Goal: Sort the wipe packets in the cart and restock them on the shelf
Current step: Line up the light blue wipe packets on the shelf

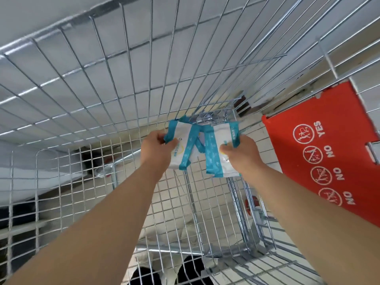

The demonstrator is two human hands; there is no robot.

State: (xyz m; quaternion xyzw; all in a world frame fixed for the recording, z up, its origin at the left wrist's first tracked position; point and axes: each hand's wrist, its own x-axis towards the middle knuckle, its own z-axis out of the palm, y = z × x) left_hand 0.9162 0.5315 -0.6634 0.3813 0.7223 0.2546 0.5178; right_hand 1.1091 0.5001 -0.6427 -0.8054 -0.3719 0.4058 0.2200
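Both my arms reach down into a wire shopping cart (107, 112). My left hand (156, 149) grips white wipe packets with teal edges (184, 145) by their left side. Beside it, my right hand (240, 155) pinches a second bunch of white and teal wipe packets (218, 155) at their right edge. The two bunches touch and overlap in the middle, just above the cart's wire floor near its far end. How many packets each hand holds cannot be told. No shelf is in view.
The cart's wire walls rise on the left and far side. A red plastic child-seat flap (320, 149) with YES and NO signs stands at the right. Pale floor tiles (176, 202) and dark shoes (191, 270) show through the mesh.
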